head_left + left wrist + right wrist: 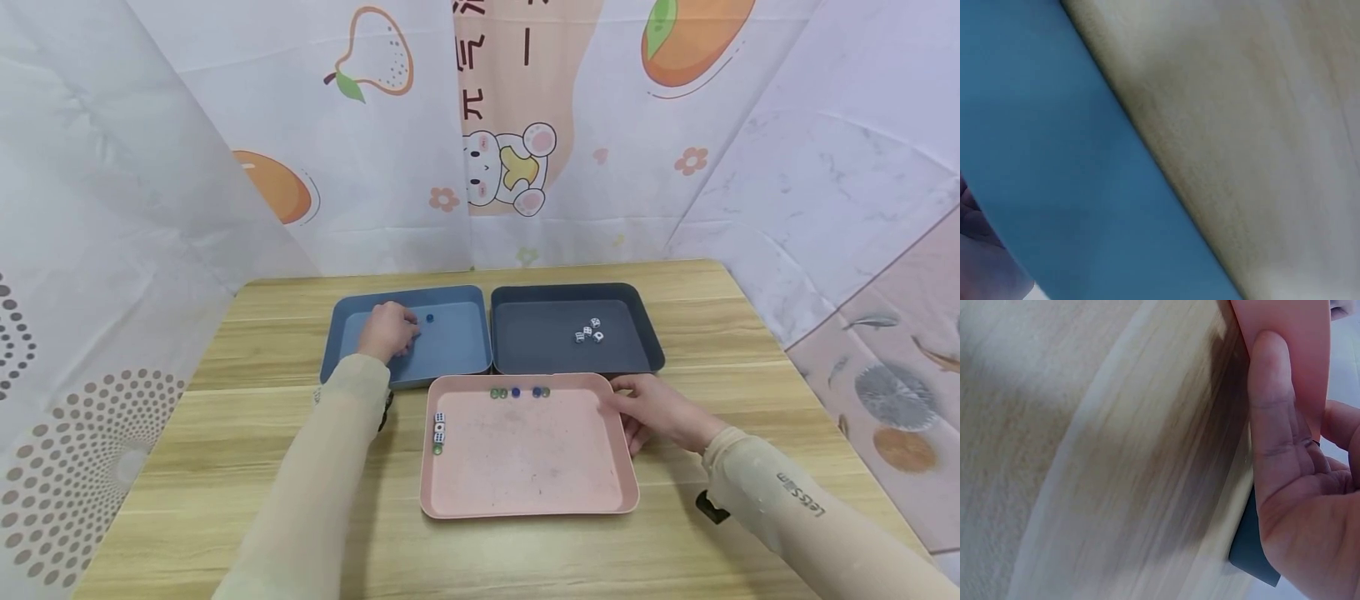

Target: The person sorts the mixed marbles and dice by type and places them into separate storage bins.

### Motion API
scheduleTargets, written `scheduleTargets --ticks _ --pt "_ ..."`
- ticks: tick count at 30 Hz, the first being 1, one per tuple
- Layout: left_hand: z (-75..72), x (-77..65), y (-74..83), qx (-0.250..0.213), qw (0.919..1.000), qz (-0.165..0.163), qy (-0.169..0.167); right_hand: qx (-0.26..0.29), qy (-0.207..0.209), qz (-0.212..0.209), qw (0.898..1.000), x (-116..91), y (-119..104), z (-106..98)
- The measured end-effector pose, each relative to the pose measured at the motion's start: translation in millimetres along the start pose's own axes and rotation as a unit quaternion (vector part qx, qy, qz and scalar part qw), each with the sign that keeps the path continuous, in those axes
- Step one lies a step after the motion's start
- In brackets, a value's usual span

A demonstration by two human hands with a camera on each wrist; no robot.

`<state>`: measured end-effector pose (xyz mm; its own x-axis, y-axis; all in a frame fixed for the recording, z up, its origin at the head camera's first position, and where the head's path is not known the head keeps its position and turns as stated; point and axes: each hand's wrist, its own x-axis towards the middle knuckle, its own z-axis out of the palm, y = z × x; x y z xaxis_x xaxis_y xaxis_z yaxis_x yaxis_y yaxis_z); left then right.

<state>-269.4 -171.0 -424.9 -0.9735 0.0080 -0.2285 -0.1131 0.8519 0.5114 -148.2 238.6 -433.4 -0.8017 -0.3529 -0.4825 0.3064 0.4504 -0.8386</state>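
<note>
My left hand (388, 331) reaches into the blue tray (453, 358), fingers bent, with a gap between forefinger and thumb. Just beyond its fingertips lies a small dark blue bead (430, 317), apart from them. In the left wrist view the tray's blue wall (1066, 162) hides most of that hand. My right hand (663, 410) grips the right wall of the pink tray (528, 503), thumb over the rim and fingers outside; the right wrist view shows a finger (1272, 381) flat along the pink wall. Several green and blue beads (516, 392) line that tray's far side.
Inside the pink tray's left side, white dice (439, 427) stand in a column with a green bead (437, 448) at its near end. A dark navy tray (532, 354) at the back right holds several white dice (588, 332). All trays sit on a wooden table (262, 392) before a printed curtain (375, 192).
</note>
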Motion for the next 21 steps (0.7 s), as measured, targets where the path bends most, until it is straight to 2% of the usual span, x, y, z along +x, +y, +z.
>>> scheduleTargets --ticks 9,16,21 --pt "-10.0 -7.9 3.7 -0.004 0.9994 0.03 -0.015 0.002 -0.001 -0.002 1.0 -2 -1 0" --pt "-20.3 -20.9 10.9 0.008 0.9985 0.049 -0.025 0.001 0.0 -0.006 1.0 -3 -3 1" --pt "-21.6 -31.3 20.2 0.016 0.9964 0.071 -0.043 0.001 0.002 -0.008 1.0 -4 -2 1"
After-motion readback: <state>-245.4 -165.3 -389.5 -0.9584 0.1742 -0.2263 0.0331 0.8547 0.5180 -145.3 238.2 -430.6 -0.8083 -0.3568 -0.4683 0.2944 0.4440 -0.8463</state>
